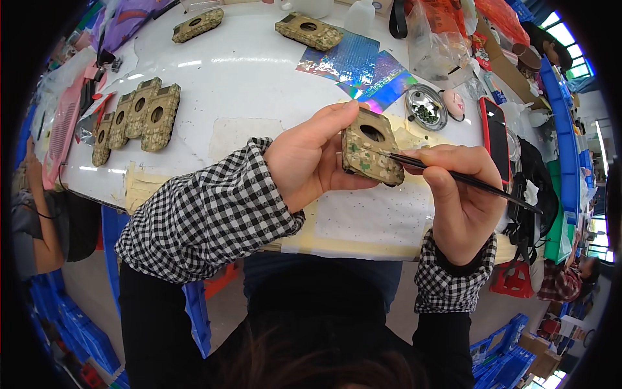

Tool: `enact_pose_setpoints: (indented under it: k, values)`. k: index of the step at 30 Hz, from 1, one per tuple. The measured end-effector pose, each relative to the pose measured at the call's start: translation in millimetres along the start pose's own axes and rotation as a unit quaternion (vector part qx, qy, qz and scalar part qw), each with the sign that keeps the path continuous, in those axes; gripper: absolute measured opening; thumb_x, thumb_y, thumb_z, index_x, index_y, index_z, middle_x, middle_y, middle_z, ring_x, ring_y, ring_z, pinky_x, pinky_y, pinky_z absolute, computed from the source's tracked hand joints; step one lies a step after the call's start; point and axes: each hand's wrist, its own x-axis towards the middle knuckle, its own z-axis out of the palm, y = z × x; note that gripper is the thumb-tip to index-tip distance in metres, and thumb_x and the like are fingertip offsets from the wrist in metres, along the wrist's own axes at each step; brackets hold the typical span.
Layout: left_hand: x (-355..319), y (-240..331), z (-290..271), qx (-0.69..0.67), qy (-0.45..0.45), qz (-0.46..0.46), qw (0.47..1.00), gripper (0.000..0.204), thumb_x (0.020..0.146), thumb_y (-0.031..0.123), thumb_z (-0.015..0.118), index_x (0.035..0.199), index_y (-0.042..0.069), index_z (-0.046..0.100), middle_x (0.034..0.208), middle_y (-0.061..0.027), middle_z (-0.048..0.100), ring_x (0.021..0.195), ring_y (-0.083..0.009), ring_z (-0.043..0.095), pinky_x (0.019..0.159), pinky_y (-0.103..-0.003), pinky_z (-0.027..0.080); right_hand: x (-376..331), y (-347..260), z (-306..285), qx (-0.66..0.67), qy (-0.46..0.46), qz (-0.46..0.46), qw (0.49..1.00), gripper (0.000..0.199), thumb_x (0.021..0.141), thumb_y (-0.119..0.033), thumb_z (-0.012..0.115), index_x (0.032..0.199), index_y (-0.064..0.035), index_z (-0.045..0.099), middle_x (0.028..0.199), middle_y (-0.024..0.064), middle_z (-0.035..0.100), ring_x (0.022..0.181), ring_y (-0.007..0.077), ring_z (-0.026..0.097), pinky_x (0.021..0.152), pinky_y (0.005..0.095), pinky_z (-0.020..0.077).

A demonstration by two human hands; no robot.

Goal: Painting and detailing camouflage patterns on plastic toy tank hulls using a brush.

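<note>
Both hands were busy: my left hand pinched the camouflage shell, my right hand pinched a thin brush; one slip could smear it

A phone with a red case lies near the right edge of the white surface, its long dark screen facing up and unlit, just beside a small round pink thing. Behind it, at the far right corner, stands a clear plastic bag, crumpled and see-through, with an orange-red plastic bag heaped against it. Flat on the surface in front of these lie shiny holographic sheets, rectangular, shimmering blue, green and pink, overlapping one another. At the far edge stands a white plastic bottle, only partly in view.
</note>
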Motion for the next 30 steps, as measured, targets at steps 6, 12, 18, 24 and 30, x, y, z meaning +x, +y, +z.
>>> enact_pose_setpoints:
  k: [6,12,18,24,30]
  values:
    - [-0.6,-0.3,-1.1,-0.001,0.0,0.005,1.0,0.044,0.098,0.04,0.036,0.128,0.009,0.044,0.115,-0.0087,0.058,0.097,-0.0178,0.063,0.077,-0.032,0.058,0.2,0.5,0.6,0.012,-0.002,-0.001,1.0,0.011,0.079,-0.002,0.069,0.089,0.002,0.064,0.089,0.0093,0.067,0.082,0.0146,0.061,0.076,0.0264,0.046]
    - [0.2,-0.3,0.4,-0.002,0.004,0.004,1.0,0.043,0.098,0.039,0.035,0.129,0.01,0.042,0.115,-0.0087,0.058,0.098,-0.0185,0.063,0.076,-0.032,0.058,-0.1,0.5,-0.5,0.016,0.002,-0.003,1.0,0.011,0.08,-0.003,0.068,0.089,0.0018,0.064,0.09,0.0094,0.067,0.082,0.0143,0.06,0.077,0.0264,0.0455]
    - [0.0,-0.3,-0.1,-0.001,0.004,0.004,1.0,0.042,0.098,0.039,0.035,0.129,0.011,0.042,0.116,-0.0086,0.058,0.098,-0.0187,0.063,0.075,-0.032,0.058,0.2,1.0,-0.2,0.014,0.001,-0.005,1.0,0.011,0.08,-0.004,0.068,0.089,0.0017,0.064,0.09,0.0092,0.067,0.082,0.0143,0.06,0.076,0.0264,0.0454]
    - [-0.3,0.0,0.8,0.004,0.013,0.001,1.0,0.043,0.098,0.039,0.035,0.129,0.01,0.042,0.115,-0.009,0.058,0.098,-0.0185,0.063,0.075,-0.032,0.058,0.5,0.8,-0.1,0.008,0.0,-0.006,1.0,0.011,0.08,-0.004,0.069,0.089,0.0017,0.064,0.089,0.009,0.067,0.082,0.0144,0.06,0.076,0.0264,0.0454]
    - [0.1,0.1,0.5,0.005,0.013,0.0,1.0,0.044,0.098,0.039,0.034,0.129,0.009,0.042,0.116,-0.0093,0.058,0.098,-0.0188,0.063,0.075,-0.032,0.058,0.1,1.3,0.0,0.015,0.003,-0.004,1.0,0.011,0.08,-0.004,0.069,0.089,0.0018,0.064,0.089,0.0093,0.067,0.082,0.0147,0.06,0.077,0.0266,0.0454]
